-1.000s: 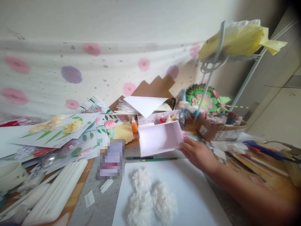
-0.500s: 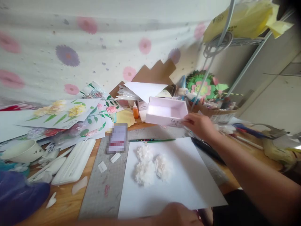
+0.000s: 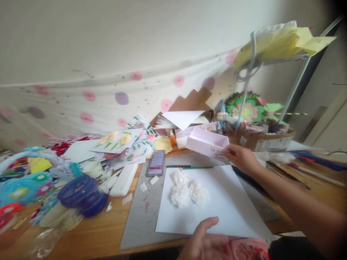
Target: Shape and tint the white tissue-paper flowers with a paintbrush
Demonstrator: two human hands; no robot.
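My right hand (image 3: pixel 240 157) grips the right end of a shallow pale pink open box (image 3: pixel 207 144), which has handwriting on its front side. The box is held tilted above the far edge of a white sheet of paper (image 3: pixel 230 202). Three fluffy white paper flowers (image 3: pixel 180 195) rest on that sheet, left of its middle. At the near edge my left hand (image 3: pixel 203 240) lies palm up with the thumb stretched out; its lower fingers run out of view. Beside it is a red patterned thing (image 3: pixel 246 248) that I cannot make out.
A grey cutting mat (image 3: pixel 135 224) lies under the sheet, with pencils (image 3: pixel 189 167) and a blurred-out rectangular item (image 3: pixel 156 163) on it. To the left are a dark blue pot (image 3: pixel 82 196) and flower cards (image 3: pixel 116 141). A cardboard box (image 3: pixel 271 141) stands at the back right.
The view has swung left and tilted up. My left hand has turned palm up with its thumb out. The pink box, still in my right hand, has tilted more.
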